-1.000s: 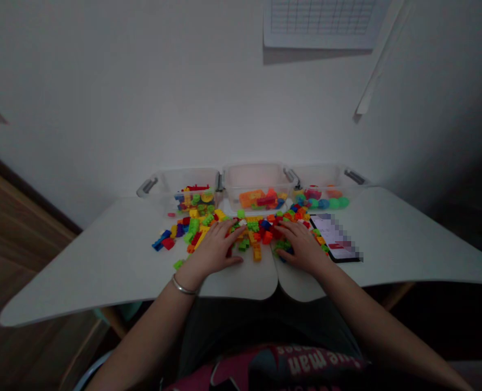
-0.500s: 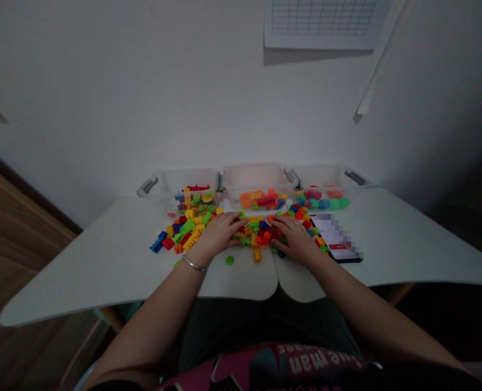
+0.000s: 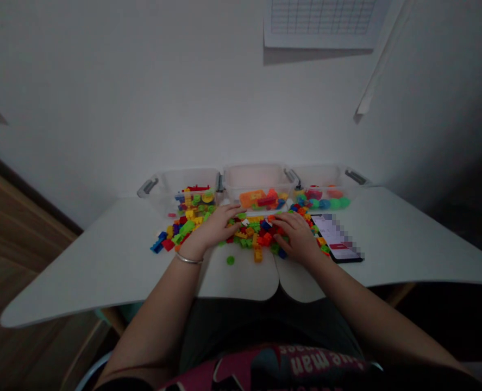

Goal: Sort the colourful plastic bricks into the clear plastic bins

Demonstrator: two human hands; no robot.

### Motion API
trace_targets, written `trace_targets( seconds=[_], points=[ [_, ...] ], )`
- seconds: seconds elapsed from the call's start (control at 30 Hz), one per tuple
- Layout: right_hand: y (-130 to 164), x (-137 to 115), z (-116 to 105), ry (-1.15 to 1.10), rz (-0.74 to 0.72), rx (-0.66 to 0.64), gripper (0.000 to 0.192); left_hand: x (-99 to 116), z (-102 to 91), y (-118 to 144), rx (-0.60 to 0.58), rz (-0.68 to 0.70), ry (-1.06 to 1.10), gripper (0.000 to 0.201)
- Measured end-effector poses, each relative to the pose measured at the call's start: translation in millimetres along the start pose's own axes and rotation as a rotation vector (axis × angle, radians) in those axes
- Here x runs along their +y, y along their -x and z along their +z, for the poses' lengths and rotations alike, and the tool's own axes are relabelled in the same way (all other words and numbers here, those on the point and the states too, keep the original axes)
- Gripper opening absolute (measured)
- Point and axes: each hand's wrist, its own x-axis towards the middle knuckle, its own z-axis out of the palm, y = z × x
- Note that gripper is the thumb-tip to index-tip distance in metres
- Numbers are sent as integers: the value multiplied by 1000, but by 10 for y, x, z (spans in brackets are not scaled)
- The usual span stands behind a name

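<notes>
A heap of coloured toy building bricks (image 3: 249, 233) is spread over the white table (image 3: 122, 260). My left hand (image 3: 216, 225) rests over the left part of the heap with its fingers apart, and a bracelet circles that wrist. Over the right part lies my right hand (image 3: 295, 236), fingers spread and touching bricks. Between the hands, red, green and yellow bricks show, with a small white piece (image 3: 245, 222) near my left fingertips. Closer to me are a round green piece (image 3: 230, 260) and a yellow-orange brick (image 3: 257, 255). Bricks under both palms are hidden.
Behind the heap stand three clear bins: the left bin (image 3: 165, 187) with mixed pieces, the middle bin (image 3: 252, 176) with orange and red ones, the right bin (image 3: 322, 176) with balls. A phone or tablet (image 3: 332, 233) lies right of my right hand. The wall rises behind.
My left hand has shifted slightly left and away from me, uncovering a few bricks and the white piece. My right hand has moved only a little, its fingers slightly more bent.
</notes>
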Motion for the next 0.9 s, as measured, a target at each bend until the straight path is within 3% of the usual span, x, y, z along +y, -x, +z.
trace_targets(
  seconds=[0.17, 0.37, 0.53, 0.73, 0.9],
  points=[
    [-170, -250, -34, -104, -124, -52, 23, 17, 106, -30, 218, -225, -4, 33],
    [-470, -659, 171, -237, -402, -321, 17, -32, 224, 11, 206, -195, -86, 32],
    [-530, -837, 439, -206, -450, -447, 19, -119, 328, 26, 287, -224, 87, 33],
    [-522, -770, 527, -228, -321, -388, 19, -163, 403, 54, 302, -248, 207, 33],
    [-535, -637, 405, -332, 28, -166, 20, -100, 379, 59, 289, -216, 256, 28]
  ],
)
